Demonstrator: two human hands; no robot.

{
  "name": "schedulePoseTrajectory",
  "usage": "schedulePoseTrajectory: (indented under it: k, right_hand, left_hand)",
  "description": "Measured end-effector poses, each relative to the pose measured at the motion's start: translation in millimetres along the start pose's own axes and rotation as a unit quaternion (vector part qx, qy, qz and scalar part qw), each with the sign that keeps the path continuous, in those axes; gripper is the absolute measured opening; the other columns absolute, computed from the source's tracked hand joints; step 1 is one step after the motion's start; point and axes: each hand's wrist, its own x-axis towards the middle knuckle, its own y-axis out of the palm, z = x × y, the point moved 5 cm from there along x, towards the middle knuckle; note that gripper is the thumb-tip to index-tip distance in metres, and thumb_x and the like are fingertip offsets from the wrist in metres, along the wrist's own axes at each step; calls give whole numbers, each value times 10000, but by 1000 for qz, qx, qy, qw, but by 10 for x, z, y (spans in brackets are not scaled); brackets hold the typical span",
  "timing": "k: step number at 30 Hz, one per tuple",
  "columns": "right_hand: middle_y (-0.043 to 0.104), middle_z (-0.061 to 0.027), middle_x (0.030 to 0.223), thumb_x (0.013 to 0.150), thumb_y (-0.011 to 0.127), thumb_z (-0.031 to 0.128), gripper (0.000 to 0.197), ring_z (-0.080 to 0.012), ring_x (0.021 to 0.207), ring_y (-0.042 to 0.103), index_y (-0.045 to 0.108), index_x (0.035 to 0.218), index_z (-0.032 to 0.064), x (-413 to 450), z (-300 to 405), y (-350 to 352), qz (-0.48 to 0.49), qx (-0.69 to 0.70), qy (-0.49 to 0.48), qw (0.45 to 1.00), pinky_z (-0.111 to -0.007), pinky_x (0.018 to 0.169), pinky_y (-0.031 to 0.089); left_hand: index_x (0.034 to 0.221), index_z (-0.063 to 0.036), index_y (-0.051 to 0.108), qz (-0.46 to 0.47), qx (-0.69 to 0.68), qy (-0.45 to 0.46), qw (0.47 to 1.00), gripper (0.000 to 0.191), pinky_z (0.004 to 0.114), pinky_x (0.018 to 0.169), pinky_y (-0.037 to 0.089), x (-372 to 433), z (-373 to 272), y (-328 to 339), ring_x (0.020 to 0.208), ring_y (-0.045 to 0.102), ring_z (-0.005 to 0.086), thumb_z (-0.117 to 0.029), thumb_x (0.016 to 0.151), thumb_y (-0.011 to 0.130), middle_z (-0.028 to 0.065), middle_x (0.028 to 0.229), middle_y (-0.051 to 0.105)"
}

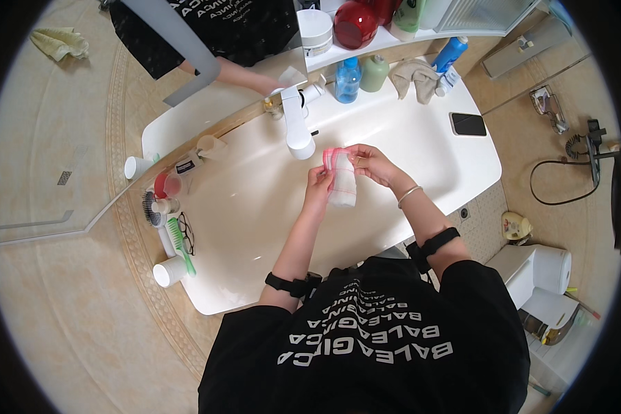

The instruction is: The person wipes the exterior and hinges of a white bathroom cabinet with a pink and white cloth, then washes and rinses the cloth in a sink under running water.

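Note:
Between my hands hangs a folded white cloth with pink stripes and a pink edge. My left hand pinches its left side, thumb on top. At the cloth's upper right corner, my right hand grips the edge between thumb and fingers; a silver bangle circles that wrist. Both hands are over the white washbasin. Just up and left of the cloth stands the white faucet, its spout apart from the cloth. No water stream can be seen.
A blue bottle, a green bottle and a beige cloth line the basin's back rim. A phone lies on the right rim. Glasses, a green comb and a white cup occupy the left end.

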Motion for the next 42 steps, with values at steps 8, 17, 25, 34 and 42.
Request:
schedulePoseTrajectory:
  k: [8,17,25,34,42]
  right_hand:
    - [528,41,881,864,601,179,106,-45,780,490,561,939,116,-72,-360,49,-60,-8,6,998,-194,670,442]
    - [553,1,914,849,607,329,257,-118,908,496,528,930,98,141,-730,-96,-6,-74,15,997,-286,801,405]
    - [569,-71,1023,869,579,300,357,-167,957,579,484,1096,40,30,-754,-18,-14,82,106,991,-337,844,471]
    - [559,-102,1107,861,588,177,433,-174,953,597,422,1221,3,0,-673,-53,5,22,140,990,-317,826,498]
    - [576,-95,1085,799,647,127,439,-168,938,589,475,1183,2,124,-781,-58,27,-2,58,998,-304,816,488]
  left_hand:
    - [1018,-7,499,18,105,-20,994,235,254,683,449,-2,182,-218,774,544,127,-140,845,585,61,876,563]
    - [960,-19,512,7,188,28,982,122,244,645,428,-20,50,-344,721,518,106,-84,863,547,36,818,562]
    - [958,-25,500,-65,55,44,995,82,248,702,429,71,202,-599,770,503,102,-40,879,509,47,887,553]
    - [955,-38,485,-75,185,74,977,168,244,711,429,163,149,-567,787,500,98,-76,831,592,40,892,550]
    - [959,-32,464,-86,268,129,951,295,261,692,448,242,236,-557,761,534,126,-33,727,645,54,880,549]
